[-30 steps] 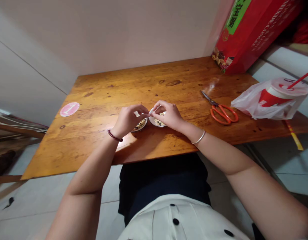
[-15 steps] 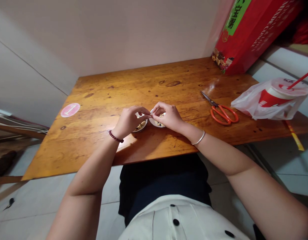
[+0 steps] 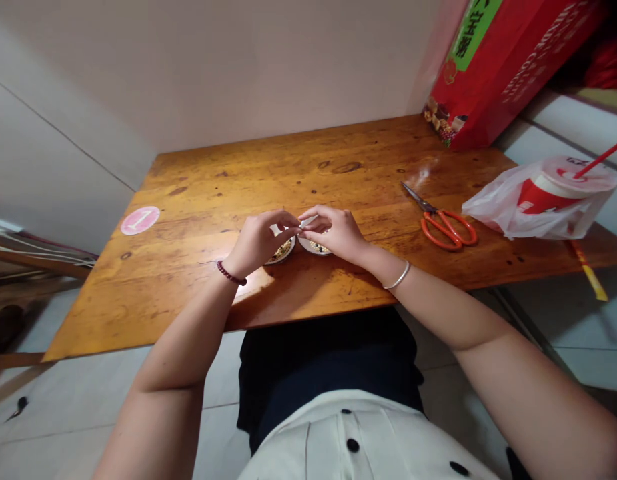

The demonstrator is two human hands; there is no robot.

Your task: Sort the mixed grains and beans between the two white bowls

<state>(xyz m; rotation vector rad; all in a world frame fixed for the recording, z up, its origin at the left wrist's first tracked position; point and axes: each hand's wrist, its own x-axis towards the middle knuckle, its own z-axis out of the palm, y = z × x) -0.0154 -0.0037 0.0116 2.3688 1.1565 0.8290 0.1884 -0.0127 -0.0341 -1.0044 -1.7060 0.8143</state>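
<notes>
Two small bowls of beads stand side by side near the front of the wooden table, partly covered by my hands. Pale and dark beads show in the left bowl [image 3: 283, 252] and in the right bowl [image 3: 315, 247]. My left hand [image 3: 263, 240] is over the left bowl, its thumb and fingers drawn into a pinch. Over the right bowl, my right hand [image 3: 335, 233] pinches too, and the fingertips of both hands meet between the bowls. Whatever is between the fingertips is too small to make out.
Orange-handled scissors [image 3: 447, 227] lie to the right on the table [image 3: 228, 180]. Beyond them a lidded cup [image 3: 551, 190] with a red straw sits in a plastic bag. A red box [image 3: 508, 73] stands at the back right. A round pink sticker [image 3: 141, 220] is at the left.
My right index finger has lifted slightly away from its thumb and shifted a little left. Both hands otherwise keep their place over the bowls.
</notes>
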